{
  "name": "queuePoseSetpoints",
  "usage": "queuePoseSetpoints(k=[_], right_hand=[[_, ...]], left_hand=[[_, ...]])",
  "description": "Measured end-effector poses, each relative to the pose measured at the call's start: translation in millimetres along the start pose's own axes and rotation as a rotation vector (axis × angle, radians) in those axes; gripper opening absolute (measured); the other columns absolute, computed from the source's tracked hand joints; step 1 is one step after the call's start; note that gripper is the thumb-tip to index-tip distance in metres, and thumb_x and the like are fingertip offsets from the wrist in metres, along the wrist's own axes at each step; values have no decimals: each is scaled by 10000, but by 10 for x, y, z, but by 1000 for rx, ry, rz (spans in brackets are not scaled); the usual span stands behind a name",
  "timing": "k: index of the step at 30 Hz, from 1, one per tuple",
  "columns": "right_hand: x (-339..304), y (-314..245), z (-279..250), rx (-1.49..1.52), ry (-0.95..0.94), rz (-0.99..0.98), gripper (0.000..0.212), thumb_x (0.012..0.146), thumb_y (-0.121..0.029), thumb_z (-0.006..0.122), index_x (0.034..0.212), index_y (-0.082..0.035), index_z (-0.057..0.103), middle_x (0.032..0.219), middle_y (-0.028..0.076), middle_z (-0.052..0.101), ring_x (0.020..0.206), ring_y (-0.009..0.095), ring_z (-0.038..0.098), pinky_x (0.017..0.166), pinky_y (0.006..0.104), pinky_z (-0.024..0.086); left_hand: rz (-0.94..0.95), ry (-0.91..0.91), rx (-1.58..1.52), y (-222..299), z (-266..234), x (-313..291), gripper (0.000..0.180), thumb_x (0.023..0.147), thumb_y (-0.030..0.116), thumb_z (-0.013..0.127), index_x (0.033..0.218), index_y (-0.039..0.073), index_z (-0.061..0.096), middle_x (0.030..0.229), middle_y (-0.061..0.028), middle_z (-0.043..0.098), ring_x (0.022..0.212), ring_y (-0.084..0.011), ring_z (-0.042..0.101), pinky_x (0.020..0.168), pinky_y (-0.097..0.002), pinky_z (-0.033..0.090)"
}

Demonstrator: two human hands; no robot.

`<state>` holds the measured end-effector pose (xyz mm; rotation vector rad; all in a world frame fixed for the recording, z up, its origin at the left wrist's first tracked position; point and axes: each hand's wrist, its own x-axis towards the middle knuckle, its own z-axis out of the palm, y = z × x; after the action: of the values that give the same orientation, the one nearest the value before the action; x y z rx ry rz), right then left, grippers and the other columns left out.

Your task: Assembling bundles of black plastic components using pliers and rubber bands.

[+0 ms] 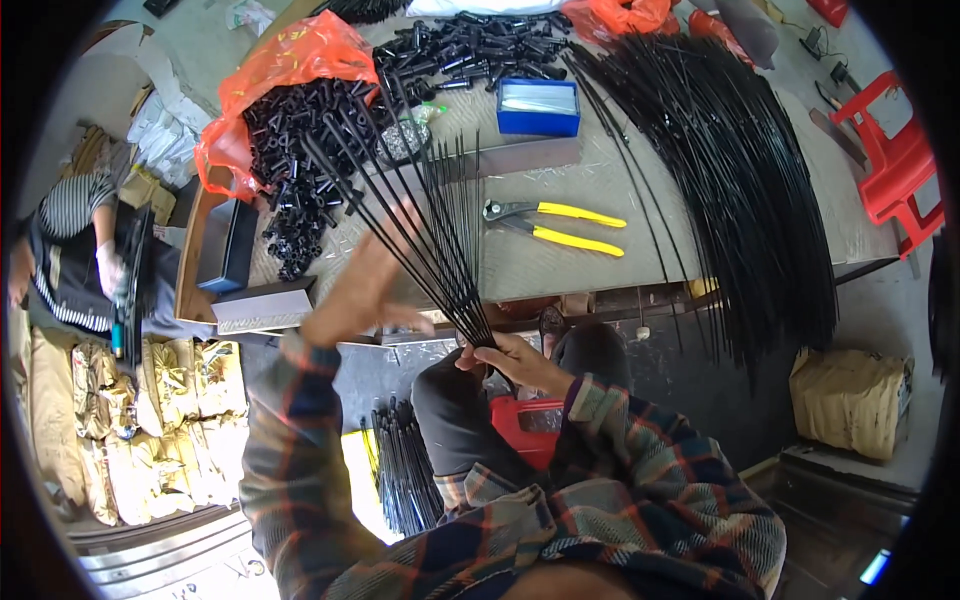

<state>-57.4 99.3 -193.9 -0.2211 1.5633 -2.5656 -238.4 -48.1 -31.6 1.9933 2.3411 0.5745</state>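
Note:
My right hand (520, 362) grips the lower ends of a bundle of thin black rods (455, 285) above my lap. The rods fan out up and to the left over the table, their far ends looking thicker. Beside the bundle, my left hand (365, 285) is raised and smeared by motion. Its thumb stands apart from its stretched fingers, and I see nothing in it. Past the rods, on the table, lie nippers (512, 212) with yellow handles. A pile of small black tubular parts (295, 150) spills from an orange plastic bag (300, 55).
A blue box (540, 122) holds thin pale pieces. Many long black rods (740, 190) overhang the table's right side. More rods (405, 475) stand low by my left leg. A red stool (890, 160) is at right. A gloved person (75, 215) works at far left.

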Motion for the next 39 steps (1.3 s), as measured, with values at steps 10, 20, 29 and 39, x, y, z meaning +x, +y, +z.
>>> queuePoseSetpoints(k=[10,20,29,39], right_hand=[[243,327,-603,-1469,70,-215,251,855,-238,522,991,-31,567,918,129,621,855,287,587,761,360,458],[571,-2125,296,-1430,734,-286,195,834,-211,521,873,-43,613,722,117,620,694,267,613,597,316,462],[1804,-2598,-1127,-1948,548,45,100,745,-210,580,771,-146,652,762,64,642,779,256,618,684,374,470],[1696,-2568,-1390,-1899,747,-310,87,748,-186,568,801,-143,623,885,88,596,855,301,588,703,405,456]], left_hand=[[-53,101,164,345,491,161,822,716,478,618,1331,32,304,1383,-153,294,1277,-322,285,1030,-380,272],[10,126,346,262,511,33,747,717,315,645,1304,-22,328,1349,-164,344,1258,-289,331,1022,-333,304],[-42,97,112,233,436,135,984,609,523,658,1343,7,252,1388,-119,287,1282,-271,277,1044,-380,256],[-91,-4,406,327,408,224,784,684,282,594,1354,48,263,1415,-94,249,1304,-293,234,1054,-405,211]])
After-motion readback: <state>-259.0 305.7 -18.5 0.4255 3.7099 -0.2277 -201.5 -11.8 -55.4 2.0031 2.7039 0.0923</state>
